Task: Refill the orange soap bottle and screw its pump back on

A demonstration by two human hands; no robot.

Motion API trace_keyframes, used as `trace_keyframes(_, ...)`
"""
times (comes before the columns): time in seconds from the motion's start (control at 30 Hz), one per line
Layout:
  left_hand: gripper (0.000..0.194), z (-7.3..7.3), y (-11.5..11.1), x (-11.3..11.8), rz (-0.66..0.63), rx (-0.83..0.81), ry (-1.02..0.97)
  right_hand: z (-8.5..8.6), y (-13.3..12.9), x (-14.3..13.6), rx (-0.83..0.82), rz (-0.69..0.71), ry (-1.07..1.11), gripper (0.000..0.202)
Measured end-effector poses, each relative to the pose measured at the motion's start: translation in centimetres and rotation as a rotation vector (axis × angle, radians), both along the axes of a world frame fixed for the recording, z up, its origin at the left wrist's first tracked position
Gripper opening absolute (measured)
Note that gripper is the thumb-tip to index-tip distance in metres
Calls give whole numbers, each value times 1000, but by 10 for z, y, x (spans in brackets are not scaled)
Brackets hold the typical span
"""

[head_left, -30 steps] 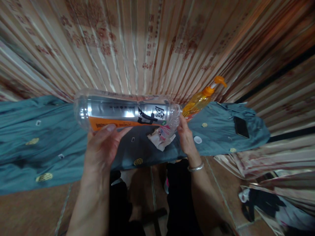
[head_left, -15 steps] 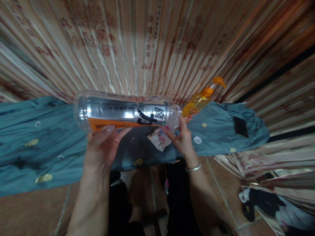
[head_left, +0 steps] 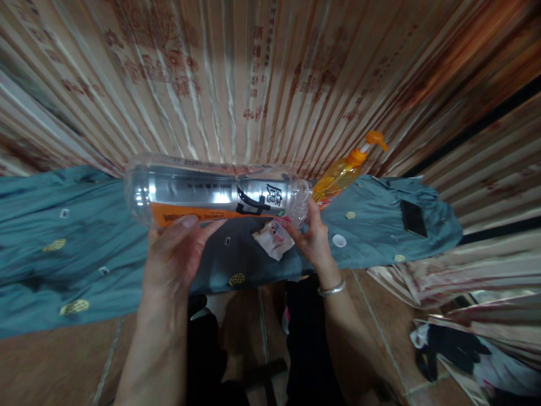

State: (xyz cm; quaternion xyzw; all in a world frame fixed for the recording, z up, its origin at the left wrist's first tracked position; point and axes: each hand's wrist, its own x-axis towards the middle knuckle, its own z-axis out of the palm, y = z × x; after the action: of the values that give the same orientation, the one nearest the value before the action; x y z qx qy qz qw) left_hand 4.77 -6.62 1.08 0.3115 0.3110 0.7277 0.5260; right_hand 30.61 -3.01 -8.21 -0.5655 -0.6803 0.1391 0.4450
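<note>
A large clear plastic bottle (head_left: 211, 192) with a silver and orange label lies sideways in the air between my hands, its neck toward the right. My left hand (head_left: 177, 242) grips the bottle's lower side near its base, thumb across the label. At the neck end, my right hand (head_left: 313, 234) has its fingers closed around the bottle. The mouth shows no cap. Just beyond it stands a pump bottle (head_left: 336, 180) of yellow liquid with an orange pump head. A crumpled white and pink wrapper (head_left: 274, 241) lies beneath the bottle's neck.
A green patterned cloth (head_left: 93, 248) covers the long narrow surface. On it lie a round white cap-like disc (head_left: 338, 241) and a dark flat phone-like object (head_left: 414, 219) at the right. Pleated curtains (head_left: 228, 73) hang behind. Dark fabric items (head_left: 456, 344) lie lower right.
</note>
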Motion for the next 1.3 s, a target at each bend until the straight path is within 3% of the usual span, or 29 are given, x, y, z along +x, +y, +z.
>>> trace_keyframes(1.17,51,-7,2,-4,-7,32,23,-4,2,0,46,8,-13,77)
trace_keyframes(1.3,60,-6,2,-3,14,42,5,-4,2,0,44,13,10,76)
